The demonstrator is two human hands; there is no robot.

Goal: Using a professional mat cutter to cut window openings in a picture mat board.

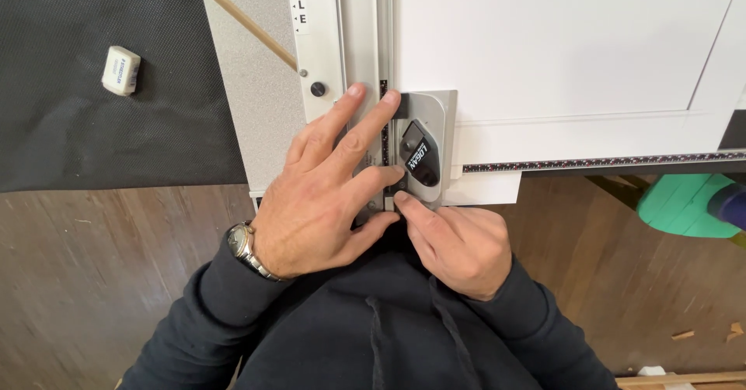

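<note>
A grey cutting head with a black grip (423, 153) rides on a long metal guide rail (360, 33) of a mat cutter. My left hand (326, 196) lies flat across the rail, fingers spread, fingertips touching the cutter's left side. My right hand (458, 242) is curled at the cutter's near end, with the thumb and forefinger pinching its lower edge. A white board (559, 40) lies under the rail to the right, with faint cut lines on it. A wristwatch (242, 244) sits on my left wrist.
A white eraser (121, 70) lies on a black mat (93, 126) at the left. A black measuring bar (606, 161) runs right from the cutter. A green object (684, 203) sits lower right above the wooden floor (93, 281). A thin wooden stick (249, 23) lies on the grey base.
</note>
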